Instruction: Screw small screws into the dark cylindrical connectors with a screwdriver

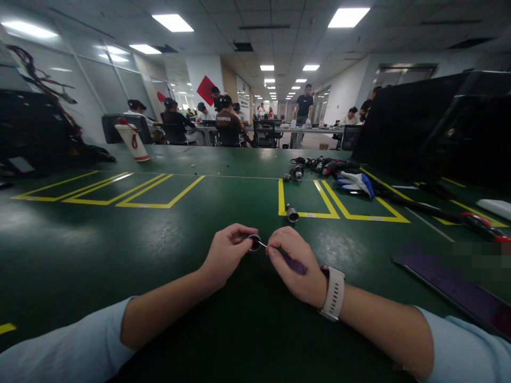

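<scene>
Between thumb and fingers, my left hand (228, 250) pinches a small round metal part (254, 243) with a dark hollow facing me. My right hand (297, 263) is closed around the purple handle of a screwdriver (296, 264). Its thin metal shaft points left, and the tip reaches into or against the opening of the round part; which of the two I cannot tell. Just beyond my right hand, a short metal cylindrical fitting (292, 214) lies on the green table (151, 234).
Yellow tape outlines (143, 206) mark the table. Farther back on the right lie several metal connectors (297, 173), a blue and white glove (356, 183) and a black pole with red parts (485, 226). A dark flat device (451, 287) is at right. A white container (133, 141) stands far left.
</scene>
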Motion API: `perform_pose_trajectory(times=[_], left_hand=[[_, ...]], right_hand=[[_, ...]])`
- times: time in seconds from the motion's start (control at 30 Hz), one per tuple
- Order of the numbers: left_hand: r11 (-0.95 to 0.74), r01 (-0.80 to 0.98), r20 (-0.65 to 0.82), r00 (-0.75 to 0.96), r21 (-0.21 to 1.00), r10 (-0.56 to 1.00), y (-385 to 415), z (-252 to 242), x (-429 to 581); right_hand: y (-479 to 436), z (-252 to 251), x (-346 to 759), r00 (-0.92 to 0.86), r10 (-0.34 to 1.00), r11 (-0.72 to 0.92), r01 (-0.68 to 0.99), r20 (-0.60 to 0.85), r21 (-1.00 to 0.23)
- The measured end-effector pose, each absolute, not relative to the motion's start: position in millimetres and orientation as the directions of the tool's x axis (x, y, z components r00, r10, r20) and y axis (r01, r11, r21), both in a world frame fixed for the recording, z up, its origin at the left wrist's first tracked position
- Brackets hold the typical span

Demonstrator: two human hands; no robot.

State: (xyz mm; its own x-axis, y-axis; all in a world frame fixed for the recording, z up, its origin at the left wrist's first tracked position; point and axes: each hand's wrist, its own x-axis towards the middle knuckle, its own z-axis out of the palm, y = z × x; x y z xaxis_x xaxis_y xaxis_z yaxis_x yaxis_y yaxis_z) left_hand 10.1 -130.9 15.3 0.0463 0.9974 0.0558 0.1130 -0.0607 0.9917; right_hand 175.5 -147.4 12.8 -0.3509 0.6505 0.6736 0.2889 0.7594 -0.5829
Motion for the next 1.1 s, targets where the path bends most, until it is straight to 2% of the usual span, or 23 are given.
perform_pose_trajectory(times=[0.5,1.1], left_hand=[[-0.113,0.149,0.107,0.050,0.982,0.993,-129.2,13.6,9.5],[-0.093,0.116,0.090,0.035,0.989,0.995,-128.3,15.5,10.9]], right_hand=[[-149.8,12.4,177.3,-0.473,0.504,0.863,0.310,0.722,-0.400],[-150.1,11.7,176.7,-0.472,0.557,0.830,0.337,0.683,-0.445]])
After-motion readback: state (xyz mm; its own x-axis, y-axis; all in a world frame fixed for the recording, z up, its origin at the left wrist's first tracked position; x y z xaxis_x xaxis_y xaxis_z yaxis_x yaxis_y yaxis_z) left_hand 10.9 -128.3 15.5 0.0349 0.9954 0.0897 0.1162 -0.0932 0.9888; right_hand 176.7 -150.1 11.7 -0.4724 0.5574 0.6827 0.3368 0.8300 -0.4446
